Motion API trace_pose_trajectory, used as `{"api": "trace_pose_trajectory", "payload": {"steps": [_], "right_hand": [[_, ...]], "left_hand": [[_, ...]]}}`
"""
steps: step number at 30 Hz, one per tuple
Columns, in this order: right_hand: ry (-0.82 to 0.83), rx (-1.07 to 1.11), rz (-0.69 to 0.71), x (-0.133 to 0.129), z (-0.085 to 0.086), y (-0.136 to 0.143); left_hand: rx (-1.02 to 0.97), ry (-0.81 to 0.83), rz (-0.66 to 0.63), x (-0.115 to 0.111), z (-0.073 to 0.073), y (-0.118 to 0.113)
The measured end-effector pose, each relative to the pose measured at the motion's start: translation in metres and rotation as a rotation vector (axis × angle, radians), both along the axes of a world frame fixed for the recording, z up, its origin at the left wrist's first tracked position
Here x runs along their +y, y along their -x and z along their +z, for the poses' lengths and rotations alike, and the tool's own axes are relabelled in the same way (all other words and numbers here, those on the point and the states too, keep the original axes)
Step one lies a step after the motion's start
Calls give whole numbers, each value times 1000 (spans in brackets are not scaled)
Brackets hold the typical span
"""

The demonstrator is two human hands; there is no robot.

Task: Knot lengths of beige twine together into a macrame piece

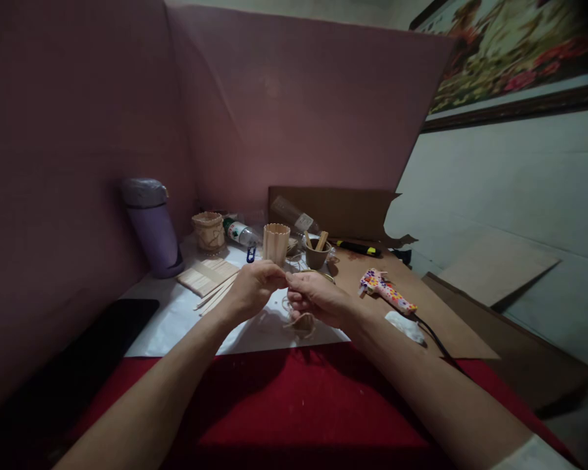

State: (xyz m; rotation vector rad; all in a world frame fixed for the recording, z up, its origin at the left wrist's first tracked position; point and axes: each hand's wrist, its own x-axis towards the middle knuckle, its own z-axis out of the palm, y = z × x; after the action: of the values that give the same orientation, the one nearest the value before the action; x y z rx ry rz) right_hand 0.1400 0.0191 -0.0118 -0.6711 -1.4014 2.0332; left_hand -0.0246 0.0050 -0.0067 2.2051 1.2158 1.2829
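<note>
My left hand (255, 285) and my right hand (321, 297) meet fingertip to fingertip above the white sheet, both closed in a pinch. Beige twine (301, 324) dangles in a loose tangle below my right fingers, which curl around part of it. What my left fingertips pinch is too small to make out, though it lies right at the twine. Just beyond the hands stands a cup made of upright wooden sticks (276, 243). Flat craft sticks (208, 277) lie to the left, some bundled and several loose. A small blue-handled item (251, 254) rests behind my left hand.
A purple tumbler (155, 235) and a twine-trimmed stick cup (208, 233) stand at left. Plastic bottles (242, 232) lie behind. A small brown pot (317, 257) holds sticks. On cardboard at right are a utility knife (357, 248) and a flowered glue gun (387, 292) with a cord.
</note>
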Motion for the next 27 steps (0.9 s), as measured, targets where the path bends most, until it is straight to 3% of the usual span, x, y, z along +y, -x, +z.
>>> {"api": "trace_pose_trajectory", "payload": {"steps": [3, 9, 15, 18, 27], "right_hand": [[-49, -66, -31, -1, 1, -2], [-330, -178, -233, -3, 5, 3], [-303, -144, -282, -4, 9, 5], [-270, -136, -299, -4, 10, 4], [-319, -219, -315, -7, 7, 8]], "left_hand": [[-62, 79, 12, 0, 0, 0], [-320, 307, 15, 0, 5, -3], [-593, 507, -60, 0, 5, -2], [-649, 526, -89, 1, 3, -1], [-568, 461, -105, 2, -1, -2]]}}
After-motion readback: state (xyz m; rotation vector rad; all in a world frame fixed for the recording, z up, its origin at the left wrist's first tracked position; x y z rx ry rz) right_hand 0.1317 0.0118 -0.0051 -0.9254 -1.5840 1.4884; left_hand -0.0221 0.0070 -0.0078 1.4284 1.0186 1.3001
